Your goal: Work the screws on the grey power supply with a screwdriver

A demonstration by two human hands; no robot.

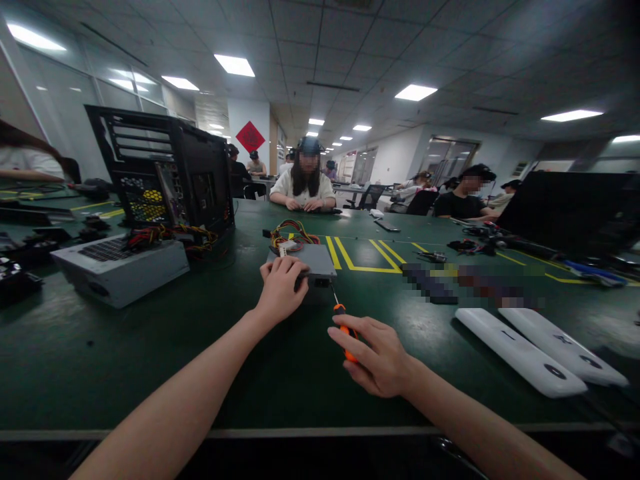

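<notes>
In front of me on the green table lies a small grey power supply unit (323,261), with a bundle of coloured cables (295,232) behind it. My left hand (283,288) is closed on its left side, fingers over the top and the near edge. An orange and black screwdriver (345,333) is gripped in my right hand (377,353). Its thin shaft points up and away, and the tip reaches the lower right corner of the unit's near face. Whether the tip sits in a screw is too small to tell.
An open black computer case (165,173) stands at the left, with a larger grey power supply (123,267) before it. Two white oblong devices (520,350) lie at the right, near a dark monitor (575,213). A person (304,177) sits across the table (260,393).
</notes>
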